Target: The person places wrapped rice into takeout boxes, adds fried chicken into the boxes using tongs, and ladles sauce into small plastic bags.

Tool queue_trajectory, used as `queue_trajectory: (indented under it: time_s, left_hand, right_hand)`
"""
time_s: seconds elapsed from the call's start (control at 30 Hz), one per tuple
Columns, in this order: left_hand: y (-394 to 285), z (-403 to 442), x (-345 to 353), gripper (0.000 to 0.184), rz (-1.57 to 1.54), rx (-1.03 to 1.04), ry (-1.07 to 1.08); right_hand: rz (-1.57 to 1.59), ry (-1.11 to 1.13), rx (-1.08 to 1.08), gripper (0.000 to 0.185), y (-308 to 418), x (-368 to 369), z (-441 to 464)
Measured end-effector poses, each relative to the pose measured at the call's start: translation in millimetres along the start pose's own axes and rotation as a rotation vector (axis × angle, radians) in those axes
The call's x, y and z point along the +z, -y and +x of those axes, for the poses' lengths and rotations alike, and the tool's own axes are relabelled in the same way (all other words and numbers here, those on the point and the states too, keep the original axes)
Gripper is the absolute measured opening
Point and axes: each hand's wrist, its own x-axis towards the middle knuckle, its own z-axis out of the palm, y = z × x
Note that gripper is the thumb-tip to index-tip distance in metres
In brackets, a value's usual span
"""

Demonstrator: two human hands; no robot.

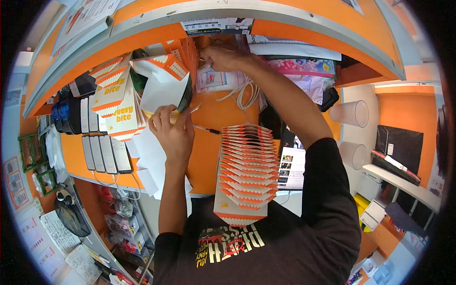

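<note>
My left hand (172,133) is closed at the lower edge of an open white and orange carton (164,88), with a yellow thing partly visible between its fingers. Far forward, my right hand (217,58) reaches beside a stack of orange folded cartons (189,54); its fingers are bent and what they hold, if anything, is hidden. Printed cartons (121,102) lie fanned out at the left. A long nested row of cartons (247,175) runs toward my chest. A black pen (207,129) lies between that row and my left hand.
Several phones (107,154) lie at the left of the orange table (202,166). A tablet (290,166) sits right of the carton row. A white cable (244,97) is coiled near plastic bags (218,80). An orange shelf edge (228,10) spans overhead.
</note>
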Motion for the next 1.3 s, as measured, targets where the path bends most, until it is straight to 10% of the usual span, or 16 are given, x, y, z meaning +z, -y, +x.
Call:
queue_trajectory:
  time_s: [0.23,0.37,0.57,0.83,1.03,1.3]
  left_hand:
    - [5,-2,8,0.015,-0.014,0.015,-0.041]
    - [2,-2,3,0.013,-0.017,0.009,-0.035]
    - [8,-6,5,0.015,-0.069,-0.015,-0.024]
    - [-20,4,-27,0.015,-0.132,0.068,-0.279]
    - [-51,74,-6,0.013,-0.835,0.335,0.564]
    - [-120,106,115,0.022,-0.155,0.999,0.764]
  right_hand:
    - [-0.168,0.2,-0.046,0.022,36,-3,-23]
    - [-0.189,-0.094,-0.001,0.029,47,28,-25]
    - [0.035,0.214,0.032,0.018,28,6,-25]
    - [0.077,-0.422,-0.204,0.027,38,-68,-81]
    - [-0.2,-0.616,-0.232,0.039,70,-91,-170]
    - [-0.259,-0.957,0.344,0.03,119,-90,-340]
